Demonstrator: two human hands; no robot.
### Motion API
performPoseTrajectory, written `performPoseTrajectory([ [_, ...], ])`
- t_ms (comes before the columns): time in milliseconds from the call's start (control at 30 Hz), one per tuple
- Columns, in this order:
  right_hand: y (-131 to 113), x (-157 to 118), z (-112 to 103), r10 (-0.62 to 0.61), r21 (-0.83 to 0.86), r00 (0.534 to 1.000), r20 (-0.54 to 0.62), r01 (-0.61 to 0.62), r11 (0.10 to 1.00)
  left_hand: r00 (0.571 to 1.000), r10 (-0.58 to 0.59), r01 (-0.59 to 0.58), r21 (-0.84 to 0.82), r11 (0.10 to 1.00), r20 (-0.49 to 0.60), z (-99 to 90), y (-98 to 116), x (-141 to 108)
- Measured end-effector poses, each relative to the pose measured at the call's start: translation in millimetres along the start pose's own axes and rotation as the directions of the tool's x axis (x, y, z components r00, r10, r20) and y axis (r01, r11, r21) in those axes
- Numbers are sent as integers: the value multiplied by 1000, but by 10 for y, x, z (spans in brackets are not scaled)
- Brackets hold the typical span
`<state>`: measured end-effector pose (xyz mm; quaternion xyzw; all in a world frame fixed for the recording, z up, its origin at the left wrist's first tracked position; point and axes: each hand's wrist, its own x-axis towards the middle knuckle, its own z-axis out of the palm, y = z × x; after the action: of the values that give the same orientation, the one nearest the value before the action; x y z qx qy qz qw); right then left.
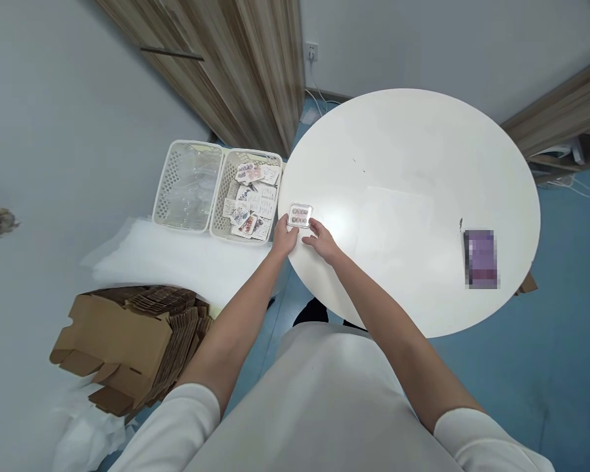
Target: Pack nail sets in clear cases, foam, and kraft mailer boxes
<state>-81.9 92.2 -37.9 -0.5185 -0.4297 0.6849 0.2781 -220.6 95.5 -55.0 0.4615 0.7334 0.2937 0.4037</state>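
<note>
A small clear plastic case (pixel 300 216) is at the left edge of the white round table (pixel 408 157). Through it shows a card printed with two rows of small reddish-brown shapes. My left hand (pixel 285 237) grips the case at its lower left corner, thumb along the near edge. On the other side, the fingers of my right hand (pixel 322 241) close on the case's right edge, with the thumb held lower and a little apart. Left of my hands, a white basket (pixel 217 226) holds many small printed cards (pixel 258 200) like the one in the case.
Beside the card basket stands another white basket (pixel 158 208) with clear plastic cases (pixel 191 187). White foam sheets (pixel 147 252) and folded brown cardboard boxes (pixel 122 341) lie nearer me on the left. A blurred purple object (pixel 482 259) rests on the table's right side. Wooden cabinets (pixel 236 59) stand behind.
</note>
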Motion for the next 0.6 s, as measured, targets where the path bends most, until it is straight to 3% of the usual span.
performPoseTrajectory([
  [133, 32, -176, -128, -5, 33, 999, -51, 7, 999, 997, -20, 25, -65, 998, 72, 64, 63, -167],
  [233, 87, -418, -316, -11, 30, 992, -122, 15, 999, 992, 26, -15, -95, 995, 123, 213, 151, -372],
  [600, 486, -1558, -1175, -75, -47, 939, -335, 62, 997, 896, 266, -259, -67, 964, 356, 1091, 465, -1276],
])
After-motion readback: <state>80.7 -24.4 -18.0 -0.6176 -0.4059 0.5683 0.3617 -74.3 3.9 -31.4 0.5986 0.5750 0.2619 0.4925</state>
